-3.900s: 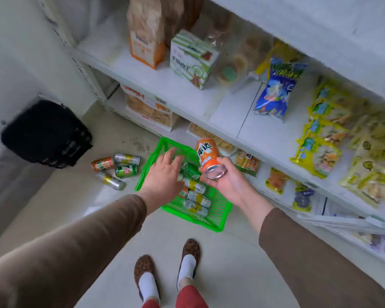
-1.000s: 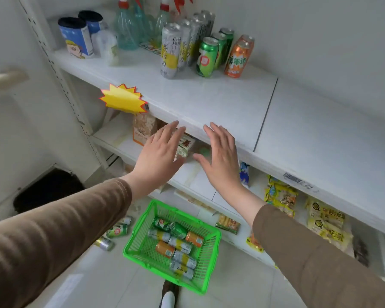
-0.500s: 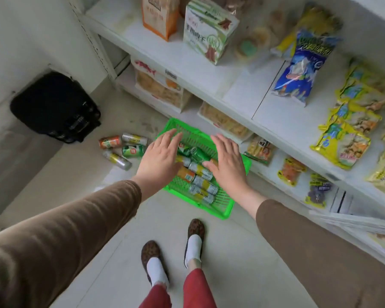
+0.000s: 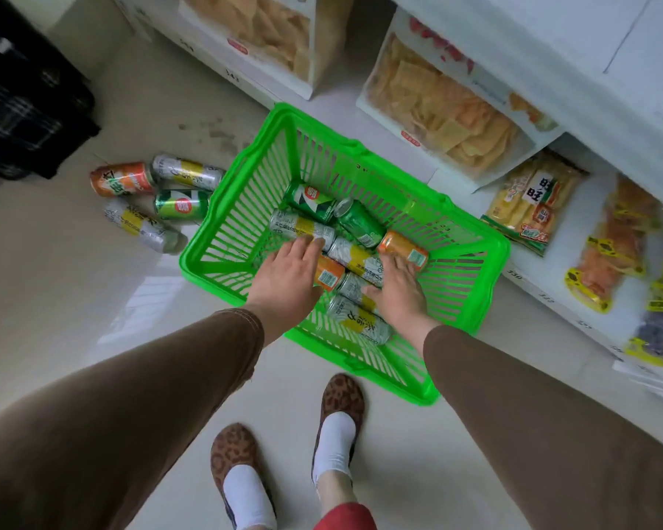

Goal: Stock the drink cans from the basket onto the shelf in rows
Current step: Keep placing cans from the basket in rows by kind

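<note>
Both hands are reaching into the bright green plastic slatted basket [image 4: 471, 258] at frame centre, w/ drink cans lying on their sides. Left hand [image 4: 288, 281], fingers spread, is touching a silver-and-yellow can [image 4: 295, 225]. Right hand [image 4: 400, 288], palm down, is resting flat beside an orange can [image 4: 404, 250]; neither is clamped yet.

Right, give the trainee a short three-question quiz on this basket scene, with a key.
1. True or false: the green basket stands on a shelf.
2. How many cans lie on the floor outside the basket?
3. The left hand rests on which can? A) silver-and-yellow can B) dark green can C) none

Key:
1. False; it stands on the floor.
2. Four: orange can, green can and two silver-and-yellow cans.
3. A; the fingers lie on the silver-and-yellow can, not closed. The right hand also lies open on cans.
</note>
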